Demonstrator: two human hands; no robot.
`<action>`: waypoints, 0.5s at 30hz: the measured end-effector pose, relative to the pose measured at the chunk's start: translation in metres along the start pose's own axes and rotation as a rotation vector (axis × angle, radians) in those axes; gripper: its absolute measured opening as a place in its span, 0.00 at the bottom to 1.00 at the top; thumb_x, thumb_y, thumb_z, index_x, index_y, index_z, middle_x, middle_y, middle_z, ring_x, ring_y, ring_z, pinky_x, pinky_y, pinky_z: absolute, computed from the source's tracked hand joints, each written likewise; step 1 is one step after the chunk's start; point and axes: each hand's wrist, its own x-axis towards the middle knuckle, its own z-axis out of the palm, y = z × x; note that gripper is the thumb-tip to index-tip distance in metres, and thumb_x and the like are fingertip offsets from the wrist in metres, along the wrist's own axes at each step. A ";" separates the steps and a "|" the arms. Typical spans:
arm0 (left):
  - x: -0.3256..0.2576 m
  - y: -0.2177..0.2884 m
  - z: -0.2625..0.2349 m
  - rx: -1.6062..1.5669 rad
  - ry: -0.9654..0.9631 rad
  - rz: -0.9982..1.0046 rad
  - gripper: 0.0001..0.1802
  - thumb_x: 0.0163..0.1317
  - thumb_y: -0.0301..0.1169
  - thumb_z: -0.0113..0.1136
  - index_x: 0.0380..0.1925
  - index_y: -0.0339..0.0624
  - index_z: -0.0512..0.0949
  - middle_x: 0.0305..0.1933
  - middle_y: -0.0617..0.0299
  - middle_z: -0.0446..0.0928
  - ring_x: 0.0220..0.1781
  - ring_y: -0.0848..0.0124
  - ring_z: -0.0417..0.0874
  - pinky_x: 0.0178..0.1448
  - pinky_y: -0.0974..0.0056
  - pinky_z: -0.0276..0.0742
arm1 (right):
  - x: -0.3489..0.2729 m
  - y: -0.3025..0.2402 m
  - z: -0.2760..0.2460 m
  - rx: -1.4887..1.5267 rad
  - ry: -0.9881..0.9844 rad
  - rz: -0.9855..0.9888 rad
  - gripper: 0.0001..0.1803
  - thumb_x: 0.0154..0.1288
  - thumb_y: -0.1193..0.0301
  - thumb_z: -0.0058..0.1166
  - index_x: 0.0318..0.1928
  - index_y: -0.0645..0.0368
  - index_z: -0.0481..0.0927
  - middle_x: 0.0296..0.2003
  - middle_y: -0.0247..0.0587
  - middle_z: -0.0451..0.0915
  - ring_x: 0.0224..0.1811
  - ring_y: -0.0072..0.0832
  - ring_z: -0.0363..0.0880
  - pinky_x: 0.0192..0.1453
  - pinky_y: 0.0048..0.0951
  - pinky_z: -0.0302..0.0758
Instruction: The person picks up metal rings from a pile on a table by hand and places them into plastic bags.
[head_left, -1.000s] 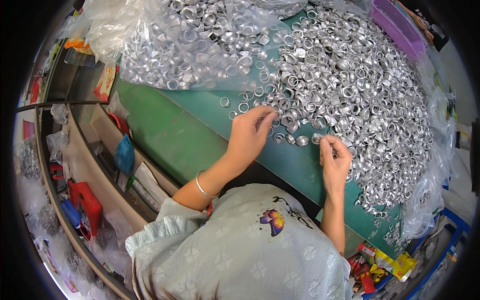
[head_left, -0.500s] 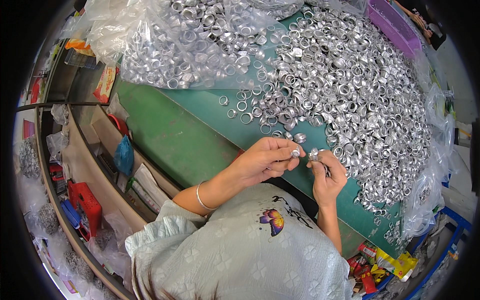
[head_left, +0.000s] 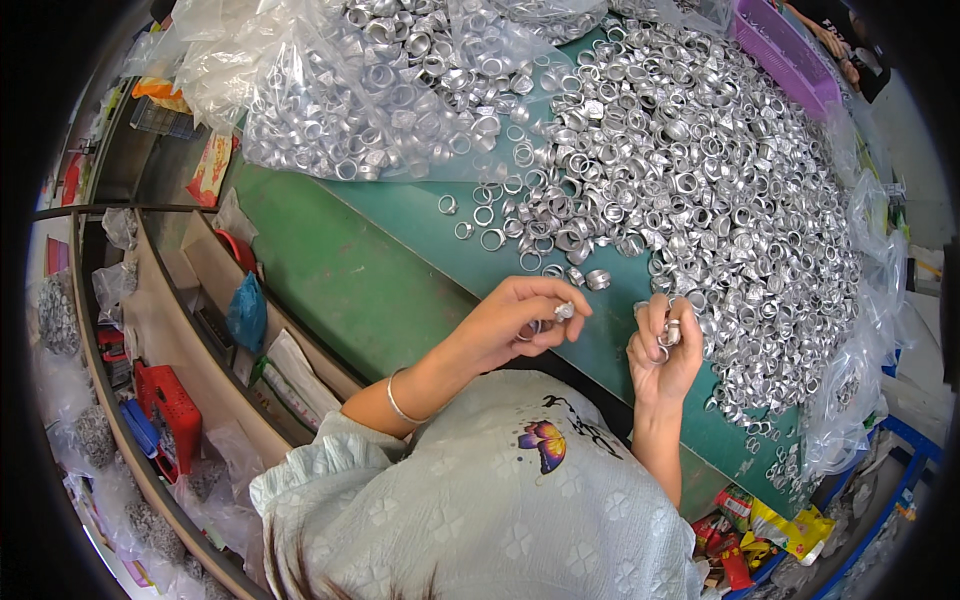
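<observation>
Between the thumb and fingertips of my left hand (head_left: 515, 318) is a silver-coloured ring (head_left: 564, 311), and another ring shows lower against the fingers. My right hand (head_left: 664, 350), palm turned up with fingers curled, holds silver rings (head_left: 672, 330); one sits near the fingertips and one lower by the palm. Both hands are raised over the near edge of the green table (head_left: 400, 215), apart from each other. Just beyond them spreads a large heap of loose silver rings (head_left: 700, 180). A few single rings (head_left: 597, 280) lie at the heap's near side.
A clear plastic bag (head_left: 330, 120) full of rings lies at the far left of the table. A purple basket (head_left: 785, 60) stands at the far right, near another person's hand (head_left: 832, 42). Shelves on the left hold a red basket (head_left: 168, 415). Snack packets (head_left: 790, 525) lie at lower right.
My hands have drawn apart. The right one has shifted slightly right and turned its palm up, showing the rings in it. My left hand has moved a little left, still pinching its ring.
</observation>
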 end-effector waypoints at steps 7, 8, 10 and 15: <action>0.007 0.005 -0.027 0.123 0.273 0.190 0.09 0.55 0.27 0.51 0.28 0.32 0.77 0.19 0.60 0.72 0.17 0.79 0.65 0.15 0.73 0.54 | 0.022 -0.005 0.008 -0.860 0.180 -0.103 0.03 0.61 0.75 0.46 0.36 0.59 0.68 0.14 0.33 0.68 0.12 0.15 0.56 0.15 0.15 0.52; 0.012 0.007 -0.026 0.464 0.377 0.373 0.08 0.54 0.27 0.53 0.29 0.33 0.77 0.19 0.62 0.71 0.17 0.79 0.65 0.16 0.72 0.56 | 0.029 -0.002 0.010 -1.049 0.232 -0.156 0.07 0.59 0.77 0.48 0.39 0.60 0.70 0.14 0.32 0.70 0.13 0.15 0.58 0.17 0.16 0.53; 0.025 0.015 -0.016 1.156 0.569 0.733 0.07 0.53 0.28 0.58 0.30 0.34 0.77 0.17 0.65 0.68 0.17 0.78 0.66 0.18 0.71 0.59 | 0.043 0.004 0.014 -1.699 0.125 -0.467 0.10 0.56 0.78 0.52 0.40 0.59 0.74 0.15 0.35 0.72 0.15 0.20 0.68 0.20 0.23 0.63; 0.049 0.036 -0.013 1.744 0.618 0.692 0.06 0.48 0.27 0.62 0.28 0.42 0.78 0.21 0.61 0.70 0.19 0.67 0.73 0.25 0.66 0.67 | 0.066 0.014 0.004 -2.194 -0.078 -0.546 0.07 0.52 0.74 0.57 0.34 0.59 0.76 0.24 0.44 0.77 0.21 0.39 0.76 0.24 0.32 0.70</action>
